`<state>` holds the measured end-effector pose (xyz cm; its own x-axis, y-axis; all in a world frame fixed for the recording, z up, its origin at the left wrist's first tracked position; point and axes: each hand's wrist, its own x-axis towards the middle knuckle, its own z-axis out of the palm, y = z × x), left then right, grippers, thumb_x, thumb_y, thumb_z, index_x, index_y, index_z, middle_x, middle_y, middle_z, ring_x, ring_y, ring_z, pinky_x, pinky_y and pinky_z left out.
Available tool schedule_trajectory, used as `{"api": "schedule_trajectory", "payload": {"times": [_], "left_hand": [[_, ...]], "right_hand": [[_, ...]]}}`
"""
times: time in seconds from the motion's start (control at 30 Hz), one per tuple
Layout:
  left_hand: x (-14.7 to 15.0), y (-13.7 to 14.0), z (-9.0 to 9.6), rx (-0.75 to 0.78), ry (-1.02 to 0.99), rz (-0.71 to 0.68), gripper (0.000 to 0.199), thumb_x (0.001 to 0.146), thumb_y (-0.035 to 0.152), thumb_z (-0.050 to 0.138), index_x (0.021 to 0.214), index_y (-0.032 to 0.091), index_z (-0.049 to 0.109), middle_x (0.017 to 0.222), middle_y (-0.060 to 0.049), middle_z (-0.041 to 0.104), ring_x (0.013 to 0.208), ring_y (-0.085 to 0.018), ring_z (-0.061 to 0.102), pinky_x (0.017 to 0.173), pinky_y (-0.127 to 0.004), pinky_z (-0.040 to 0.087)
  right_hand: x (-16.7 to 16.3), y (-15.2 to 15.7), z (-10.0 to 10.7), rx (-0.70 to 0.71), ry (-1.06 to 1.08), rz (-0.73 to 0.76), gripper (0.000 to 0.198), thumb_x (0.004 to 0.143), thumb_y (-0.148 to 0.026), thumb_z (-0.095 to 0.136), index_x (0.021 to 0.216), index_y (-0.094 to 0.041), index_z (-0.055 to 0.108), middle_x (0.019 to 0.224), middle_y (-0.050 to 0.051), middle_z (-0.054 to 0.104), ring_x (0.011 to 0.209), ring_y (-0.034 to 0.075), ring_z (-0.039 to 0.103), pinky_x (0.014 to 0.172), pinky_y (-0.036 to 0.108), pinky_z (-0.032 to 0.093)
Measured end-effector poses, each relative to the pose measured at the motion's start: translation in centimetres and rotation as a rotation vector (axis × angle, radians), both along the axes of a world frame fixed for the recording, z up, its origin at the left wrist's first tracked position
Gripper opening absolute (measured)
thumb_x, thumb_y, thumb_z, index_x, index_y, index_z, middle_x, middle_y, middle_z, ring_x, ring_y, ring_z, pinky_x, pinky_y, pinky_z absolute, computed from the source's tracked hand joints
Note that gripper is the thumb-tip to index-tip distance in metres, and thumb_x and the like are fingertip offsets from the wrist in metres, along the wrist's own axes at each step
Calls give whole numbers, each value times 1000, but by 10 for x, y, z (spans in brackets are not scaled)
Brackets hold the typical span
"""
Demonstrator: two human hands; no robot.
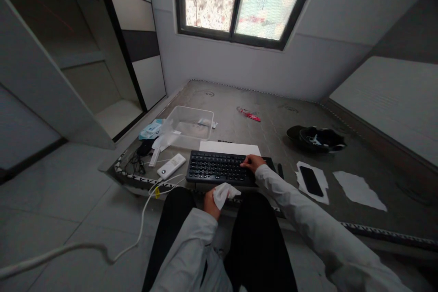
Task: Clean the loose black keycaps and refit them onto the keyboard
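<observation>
A black keyboard (215,167) lies near the front edge of the mattress-like surface. My right hand (253,163) is over the right part of its keys, fingers drawn together and pointing down; whatever is between the fingertips, if anything, is too small to make out. Below the keyboard, between my knees, my left hand (211,202) is closed around a crumpled white tissue (225,193). Behind the keyboard lies a flat white box or sheet (230,147), partly covered by it.
Left of the keyboard are a white power strip (171,166) with cables, a clear plastic bin (191,123) and blue packets (150,129). To the right lie a phone (311,181) on paper, another paper piece (359,190) and a dark cap (316,139). A red item (251,114) sits farther back.
</observation>
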<state>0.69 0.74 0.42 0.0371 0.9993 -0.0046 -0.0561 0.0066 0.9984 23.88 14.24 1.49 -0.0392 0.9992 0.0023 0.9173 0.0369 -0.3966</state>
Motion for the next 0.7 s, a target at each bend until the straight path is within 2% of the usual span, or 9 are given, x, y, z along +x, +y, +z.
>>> {"api": "schedule_trajectory", "payload": {"times": [0.2, 0.33, 0.43, 0.57, 0.7], "left_hand": [[-3, 1, -14, -34, 11, 45, 35, 64, 39, 66, 89, 14, 67, 88, -7, 71, 82, -21, 64, 75, -28, 50], [-6, 3, -19, -28, -4, 52, 38, 64, 39, 66, 91, 13, 66, 90, -7, 70, 85, -21, 64, 77, -28, 50], [-10, 5, -20, -19, -19, 59, 39, 64, 40, 66, 91, 12, 66, 91, -9, 70, 86, -23, 64, 79, -32, 49], [-15, 6, -19, -31, -4, 77, 39, 65, 41, 65, 90, 11, 66, 92, -10, 70, 88, -24, 63, 81, -35, 48], [-18, 4, -13, -36, -1, 81, 39, 64, 41, 66, 89, 11, 66, 92, -11, 70, 88, -25, 63, 81, -35, 49]], "right_hand": [[2, 1, -8, -12, 38, -42, 29, 54, -48, 68, 62, -20, 64, 63, -2, 62, 62, 13, 54, 56, 22, 37], [0, 3, 0, -33, 141, -74, 30, 50, -47, 70, 57, -19, 63, 57, -2, 62, 56, 13, 55, 53, 22, 38], [8, 5, 9, 4, 190, -128, 32, 53, -49, 67, 59, -18, 63, 57, 1, 63, 55, 14, 56, 51, 23, 40], [51, 3, 15, 87, 194, -303, 32, 57, -50, 63, 61, -18, 62, 59, 2, 64, 57, 17, 58, 53, 26, 41], [106, -6, 10, 145, 182, -386, 26, 63, -43, 61, 65, -18, 63, 71, 8, 67, 66, 20, 59, 59, 28, 42]]}}
